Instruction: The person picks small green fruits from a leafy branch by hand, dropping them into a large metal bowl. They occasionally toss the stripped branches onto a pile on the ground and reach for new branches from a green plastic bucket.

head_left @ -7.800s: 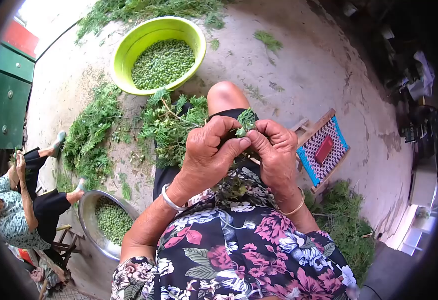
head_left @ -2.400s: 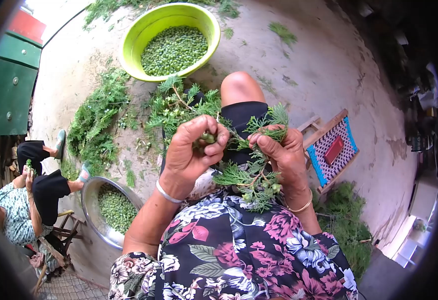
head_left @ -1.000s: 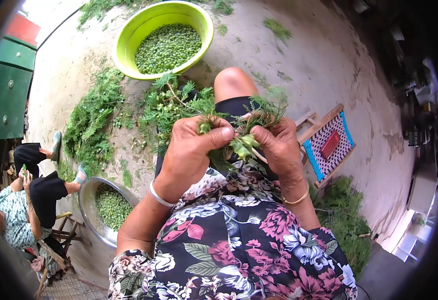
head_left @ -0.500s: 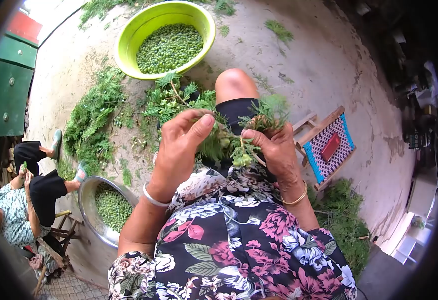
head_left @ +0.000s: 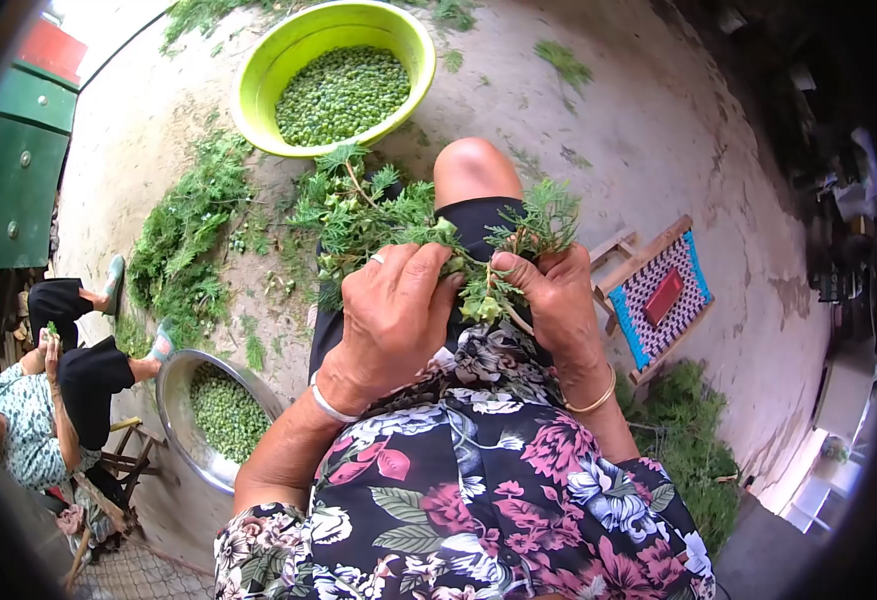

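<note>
My right hand [head_left: 556, 305] pinches a leafy cypress sprig [head_left: 538, 225] between thumb and fingers, in front of my lap. On the sprig's lower part hang small green cones [head_left: 483, 300]. My left hand [head_left: 393, 315], back turned up, has its fingers closed at the sprig's left end, by a few pale green cones [head_left: 445, 230]; its fingertips are partly hidden. More cut cypress branches [head_left: 343, 210] lie over my left leg, just beyond that hand.
A lime-green basin [head_left: 253, 95] of green cones stands ahead. At left, a metal bowl [head_left: 173, 395] holds more, near a seated person [head_left: 38, 420]. Cypress piles [head_left: 183, 235] lie on the floor. A woven stool [head_left: 693, 310] bearing a red object [head_left: 663, 296] is at right.
My left hand has rolled over, from thumb up to back up, and moved right toward my right hand, closing on the sprig. My right hand keeps its hold, nearly still.
</note>
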Tool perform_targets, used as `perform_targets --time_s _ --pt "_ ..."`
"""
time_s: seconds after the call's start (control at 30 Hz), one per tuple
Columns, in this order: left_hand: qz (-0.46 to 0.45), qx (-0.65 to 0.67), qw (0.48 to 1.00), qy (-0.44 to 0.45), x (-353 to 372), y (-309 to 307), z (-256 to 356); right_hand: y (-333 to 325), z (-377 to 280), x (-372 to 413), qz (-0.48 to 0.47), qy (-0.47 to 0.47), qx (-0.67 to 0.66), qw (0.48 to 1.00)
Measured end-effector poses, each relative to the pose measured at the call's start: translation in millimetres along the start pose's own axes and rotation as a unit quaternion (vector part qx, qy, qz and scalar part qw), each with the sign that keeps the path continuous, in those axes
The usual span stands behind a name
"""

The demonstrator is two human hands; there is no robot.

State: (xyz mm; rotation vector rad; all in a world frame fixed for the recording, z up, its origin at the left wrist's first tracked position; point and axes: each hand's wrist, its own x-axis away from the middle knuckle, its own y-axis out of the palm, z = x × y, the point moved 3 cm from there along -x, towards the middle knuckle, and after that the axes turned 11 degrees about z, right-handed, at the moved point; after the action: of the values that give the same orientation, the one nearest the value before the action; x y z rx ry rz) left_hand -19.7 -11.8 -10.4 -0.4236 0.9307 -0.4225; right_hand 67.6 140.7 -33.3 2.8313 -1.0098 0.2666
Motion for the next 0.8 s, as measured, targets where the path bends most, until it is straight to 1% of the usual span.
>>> perform_targets --time_s 0.03,0.07,0.13,0.17,0.2,0.23,0.27,0.3,0.33,0.37,0.4,0.43,0.47,0.5,0.57,0.6,0.63,0.67,0.7,0.73,0.77,0.8 --pt "-0.001 0.003 1.000 0.000 -2 -2 2 -1 0 1 0.003 0.000 0.001 1.000" --pt "0.010 0.064 0.994 -0.088 -3 -5 1 -1 1 2 -0.006 -0.009 -0.009 1.000" --pt "0.039 0.170 0.952 -0.251 4 -6 -2 0 1 4 -0.015 -0.018 -0.018 1.000" --pt "0.039 0.169 0.952 -0.251 2 -8 -1 0 1 5 -0.021 -0.020 -0.032 0.999" --pt "0.032 0.276 0.886 -0.370 1 -9 -5 1 2 4 -0.027 -0.021 -0.045 0.998" --pt "0.025 0.375 0.794 -0.478 2 -10 -6 -2 4 2 -0.029 -0.021 -0.045 0.998" --pt "0.055 0.468 0.728 -0.498 -1 -13 -10 -9 8 0 -0.015 -0.015 -0.051 0.998" --pt "0.063 0.541 0.684 -0.485 0 -16 -18 -14 11 -2 -0.002 -0.009 -0.057 0.998" --pt "0.068 0.599 0.636 -0.482 -2 -20 -23 -15 11 -2 0.011 0.017 -0.084 0.996" --pt "0.072 0.653 0.585 -0.477 -4 -22 -26 -16 12 -2 0.009 0.018 -0.084 0.996" --pt "0.073 0.652 0.585 -0.477 -6 -24 -28 -19 14 -3 0.008 0.007 -0.046 0.999" --pt "0.084 0.646 0.575 -0.495 -9 -26 -28 -19 16 -3 0.008 -0.003 -0.008 1.000" --pt "0.095 0.640 0.565 -0.513 -10 -27 -30 -17 13 -1 0.003 0.006 -0.022 1.000" --pt "0.098 0.638 0.565 -0.514 -9 -28 -36 -16 13 0 0.001 0.008 -0.022 1.000" --pt "0.054 0.577 0.629 -0.518 -4 -27 -46 -13 12 2 -0.004 -0.004 -0.039 0.999" --pt "0.016 0.538 0.664 -0.519 -5 -27 -43 -13 12 2 -0.003 0.011 -0.041 0.999" --pt "0.018 0.538 0.664 -0.519 -9 -27 -37 -12 12 2 -0.005 0.011 -0.040 0.999" --pt "-0.034 0.424 0.757 -0.497 -16 -25 -30 -12 11 1 -0.007 0.004 -0.038 0.999" --pt "-0.086 0.299 0.830 -0.463 -20 -23 -25 -11 11 2 -0.009 -0.002 -0.036 0.999" --pt "-0.107 0.256 0.876 -0.395 -21 -20 -21 -10 9 2 -0.009 -0.002 -0.035 0.999" --pt "-0.108 0.257 0.875 -0.395 -20 -18 -21 -8 6 2 -0.013 0.008 -0.034 0.999" --pt "-0.121 0.250 0.885 -0.373 -20 -16 -20 -7 5 3 -0.017 0.018 -0.034 0.999"
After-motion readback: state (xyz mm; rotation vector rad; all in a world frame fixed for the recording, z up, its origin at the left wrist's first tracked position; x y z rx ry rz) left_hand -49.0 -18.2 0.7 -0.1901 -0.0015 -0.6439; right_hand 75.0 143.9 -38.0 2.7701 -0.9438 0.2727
